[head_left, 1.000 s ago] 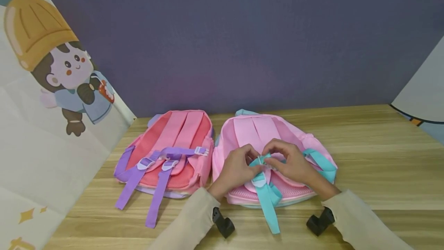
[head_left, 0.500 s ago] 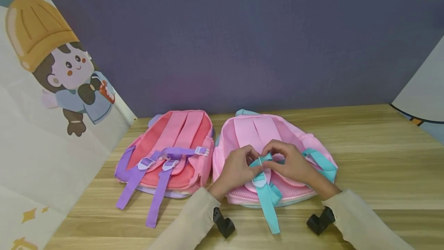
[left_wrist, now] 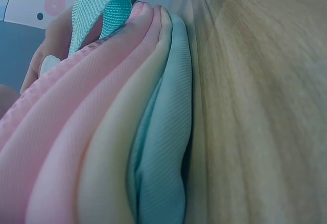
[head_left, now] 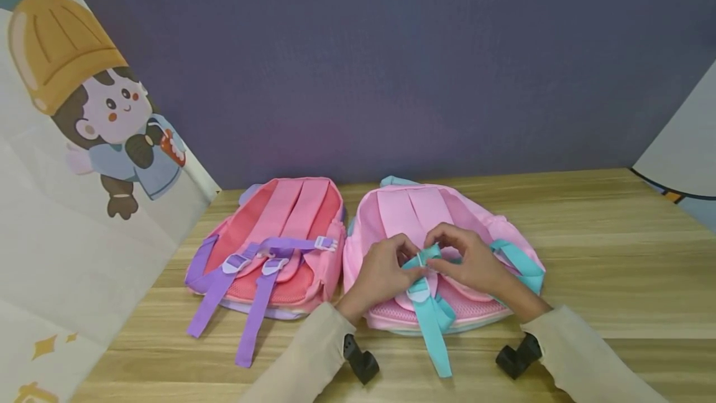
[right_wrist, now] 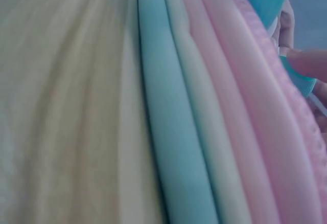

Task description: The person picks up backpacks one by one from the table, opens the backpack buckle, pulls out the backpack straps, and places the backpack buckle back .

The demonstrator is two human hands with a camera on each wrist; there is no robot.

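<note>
A light pink backpack (head_left: 411, 210) lies with its shoulder-strap side up in the head view. Over its lower middle, both hands work at a teal webbing strap (head_left: 430, 253) that passes through a small white buckle (head_left: 421, 259). My left hand (head_left: 383, 272) pinches the strap at the buckle's left with thumb and forefinger. From the other side, my right hand (head_left: 468, 259) pinches the strap's folded end. Just below hangs a second white strap adjuster (head_left: 418, 291) with a long teal tail. Fingers partly cover the buckle. In the right wrist view a teal strap (right_wrist: 299, 78) shows by the fingers.
A coral-pink backpack (head_left: 316, 204) with purple straps (head_left: 256, 322) lies close on the left, its strap tails reaching toward the front of the wooden table (head_left: 604, 254). A dark panel (head_left: 380, 67) rises behind. Another teal strap (head_left: 523, 266) loops at the right of the pink backpack.
The right hand's fingertips shift slightly, and a bit more of the teal strap's end shows above the white buckle. The left hand and both backpacks stay in place.
</note>
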